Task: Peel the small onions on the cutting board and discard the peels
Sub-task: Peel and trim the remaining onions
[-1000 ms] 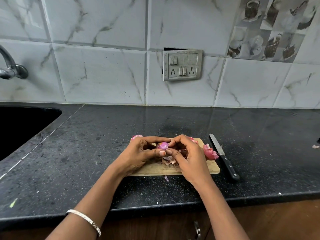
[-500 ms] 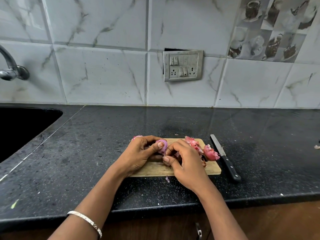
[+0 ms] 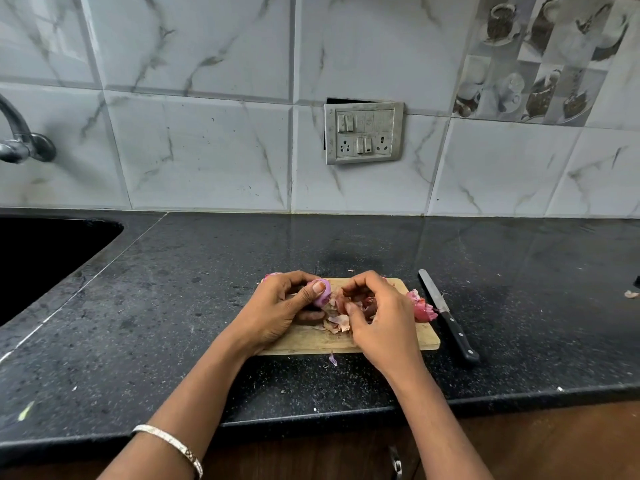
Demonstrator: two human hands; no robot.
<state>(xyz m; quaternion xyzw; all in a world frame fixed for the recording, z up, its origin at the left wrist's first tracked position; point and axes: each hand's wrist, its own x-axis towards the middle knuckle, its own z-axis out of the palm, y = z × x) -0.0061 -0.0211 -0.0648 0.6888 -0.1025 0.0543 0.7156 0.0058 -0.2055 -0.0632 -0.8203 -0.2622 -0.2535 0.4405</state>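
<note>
A: In the head view, where is the onion sitting?

B: The left hand (image 3: 277,308) is gripping the small onion (image 3: 322,295) between its thumb and curled fingers, just above the far left part of the cutting board (image 3: 304,342). A purple patch is showing past the thumb.

A: And the other hand?

B: The right hand (image 3: 382,318) is hovering just beside it, on the onion's right. Its fingers (image 3: 349,309) are curling round dark peel scraps (image 3: 367,303). Some loose peels (image 3: 337,322) are lying on the board between the two hands. A pink heap (image 3: 420,306) is sitting at the board's right end, close to the knife (image 3: 446,317) on the worktop (image 3: 173,323).

A: So which way is the next pull going?

B: I'm judging that the right fingers are needing to drop their scraps first and then reach leftward, since the onion's bare side is facing them. Its long axis I cannot tell, because the thumb is covering too much.
</note>
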